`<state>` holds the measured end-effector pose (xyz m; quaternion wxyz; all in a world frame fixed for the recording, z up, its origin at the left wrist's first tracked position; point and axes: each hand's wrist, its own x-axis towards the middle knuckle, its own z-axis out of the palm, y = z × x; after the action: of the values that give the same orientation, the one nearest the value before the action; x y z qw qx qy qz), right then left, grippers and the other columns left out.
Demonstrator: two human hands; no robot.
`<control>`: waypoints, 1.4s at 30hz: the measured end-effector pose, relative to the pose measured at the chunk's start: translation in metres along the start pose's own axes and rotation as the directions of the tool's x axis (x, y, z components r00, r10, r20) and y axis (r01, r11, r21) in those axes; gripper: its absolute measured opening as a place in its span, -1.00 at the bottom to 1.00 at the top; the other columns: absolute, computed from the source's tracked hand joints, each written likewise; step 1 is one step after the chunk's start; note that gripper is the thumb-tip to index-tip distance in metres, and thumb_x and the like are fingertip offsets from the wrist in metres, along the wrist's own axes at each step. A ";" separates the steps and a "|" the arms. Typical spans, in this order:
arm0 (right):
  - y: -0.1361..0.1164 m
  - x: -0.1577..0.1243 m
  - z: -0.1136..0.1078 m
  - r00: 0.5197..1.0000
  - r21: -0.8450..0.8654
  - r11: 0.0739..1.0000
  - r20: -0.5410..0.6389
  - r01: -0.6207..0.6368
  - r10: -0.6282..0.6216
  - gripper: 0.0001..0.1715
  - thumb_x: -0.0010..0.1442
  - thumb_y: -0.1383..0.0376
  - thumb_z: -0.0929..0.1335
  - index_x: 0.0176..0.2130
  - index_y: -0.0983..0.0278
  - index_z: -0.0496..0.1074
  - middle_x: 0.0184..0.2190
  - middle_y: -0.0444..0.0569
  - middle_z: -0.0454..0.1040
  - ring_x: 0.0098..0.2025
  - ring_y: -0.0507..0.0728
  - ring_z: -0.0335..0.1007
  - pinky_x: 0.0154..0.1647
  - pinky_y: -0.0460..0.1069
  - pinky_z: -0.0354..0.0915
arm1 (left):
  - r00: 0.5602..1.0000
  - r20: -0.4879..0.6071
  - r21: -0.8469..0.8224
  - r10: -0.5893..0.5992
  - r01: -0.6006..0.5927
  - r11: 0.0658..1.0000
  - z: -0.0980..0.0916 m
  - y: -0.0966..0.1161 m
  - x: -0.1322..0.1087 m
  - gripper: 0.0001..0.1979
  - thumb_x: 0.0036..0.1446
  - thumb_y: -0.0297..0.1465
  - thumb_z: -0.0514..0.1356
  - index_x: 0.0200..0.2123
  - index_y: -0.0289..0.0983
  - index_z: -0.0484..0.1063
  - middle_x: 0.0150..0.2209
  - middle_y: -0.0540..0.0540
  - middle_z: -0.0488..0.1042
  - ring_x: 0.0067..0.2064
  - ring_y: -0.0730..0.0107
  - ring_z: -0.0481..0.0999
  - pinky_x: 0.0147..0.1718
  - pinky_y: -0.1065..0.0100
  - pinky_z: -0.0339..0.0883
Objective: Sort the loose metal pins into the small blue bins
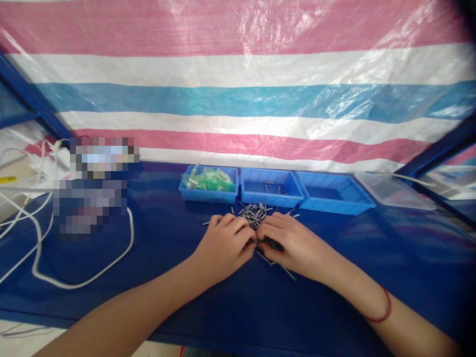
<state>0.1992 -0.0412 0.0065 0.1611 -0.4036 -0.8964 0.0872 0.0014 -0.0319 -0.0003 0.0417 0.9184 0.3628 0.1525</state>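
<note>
A pile of metal screws or nails lies on the blue table in front of the bins. My left hand is at the pile's near left side, its fingers curled and pressed together. My right hand meets it from the right, fingers curled around several dark metal pieces. The fingertips of both hands nearly touch; what the left fingers pinch is too small to name. Some loose pieces stick out below the right hand.
Behind the pile stand a blue bin with green packets, a blue bin with a few screws, and another blue bin. A clear lid lies right; white cables curl left. Striped sheeting hangs behind.
</note>
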 end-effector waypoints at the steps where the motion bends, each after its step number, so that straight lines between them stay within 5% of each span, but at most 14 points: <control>1: 0.000 0.000 0.000 1.000 -0.011 1.000 -0.002 0.001 -0.001 -0.95 0.19 0.36 0.33 -0.35 0.26 0.38 -0.38 -0.06 0.41 -0.28 0.12 0.29 -0.28 0.01 0.15 | 1.000 -0.001 -0.008 -0.007 0.007 1.000 0.000 0.000 0.000 -0.86 0.23 -0.32 0.09 -0.26 -0.22 0.42 -0.21 -0.06 0.43 -0.12 0.25 0.32 -0.19 0.21 0.07; 12: -0.005 0.002 -0.003 0.998 -0.045 0.998 -0.051 0.034 -0.036 -0.88 0.23 0.35 0.30 -0.35 0.28 0.43 -0.34 -0.03 0.42 -0.25 0.11 0.31 -0.24 0.02 0.16 | 1.000 0.001 -0.036 0.008 -0.008 0.999 -0.001 -0.003 0.001 -0.85 0.24 -0.31 0.09 -0.24 -0.21 0.43 -0.20 -0.05 0.46 -0.12 0.26 0.35 -0.17 0.22 0.08; 20: -0.008 0.003 -0.007 0.935 0.268 0.963 -0.348 0.031 0.067 -0.91 0.19 0.40 0.29 -0.37 0.26 0.36 -0.37 -0.04 0.43 -0.27 0.10 0.33 -0.22 0.01 0.24 | 0.989 -0.137 -0.221 -0.057 0.026 0.975 -0.001 -0.008 0.005 -0.83 0.29 -0.33 0.06 -0.20 -0.20 0.44 -0.23 -0.01 0.52 -0.15 0.36 0.42 -0.16 0.29 0.14; 27: -0.014 0.006 -0.002 0.870 0.504 0.863 -0.430 0.012 0.239 -0.90 0.21 0.29 0.32 -0.35 0.25 0.40 -0.39 -0.06 0.44 -0.35 0.06 0.36 -0.33 -0.03 0.29 | 0.963 -0.207 -0.326 -0.173 0.099 0.940 -0.004 -0.004 0.007 -0.83 0.22 -0.28 0.13 -0.33 -0.22 0.45 -0.37 0.02 0.52 -0.30 0.40 0.46 -0.27 0.35 0.23; 36: -0.017 0.011 -0.003 0.853 0.439 0.890 -0.505 0.120 0.134 -0.86 0.14 0.45 0.30 -0.30 0.24 0.42 -0.33 -0.03 0.47 -0.24 0.08 0.40 -0.17 0.01 0.31 | 0.961 -0.273 -0.242 -0.045 -0.023 0.970 -0.007 -0.009 0.009 -0.79 0.24 -0.26 0.10 -0.31 -0.24 0.45 -0.34 -0.06 0.54 -0.28 0.37 0.48 -0.25 0.35 0.28; 42: -0.007 0.009 -0.010 0.925 0.134 0.991 -0.379 0.021 0.032 -0.89 0.22 0.35 0.30 -0.29 0.24 0.45 -0.29 -0.01 0.49 -0.20 0.12 0.34 -0.19 0.04 0.19 | 0.953 -0.301 -0.205 -0.034 -0.030 0.978 -0.011 -0.016 0.009 -0.85 0.23 -0.31 0.13 -0.28 -0.23 0.45 -0.32 -0.05 0.53 -0.23 0.38 0.49 -0.18 0.33 0.30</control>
<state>0.1921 -0.0390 0.0196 0.3587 -0.4033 -0.8390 0.0686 -0.0063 -0.0142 0.0096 0.0813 0.8743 0.3478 0.3287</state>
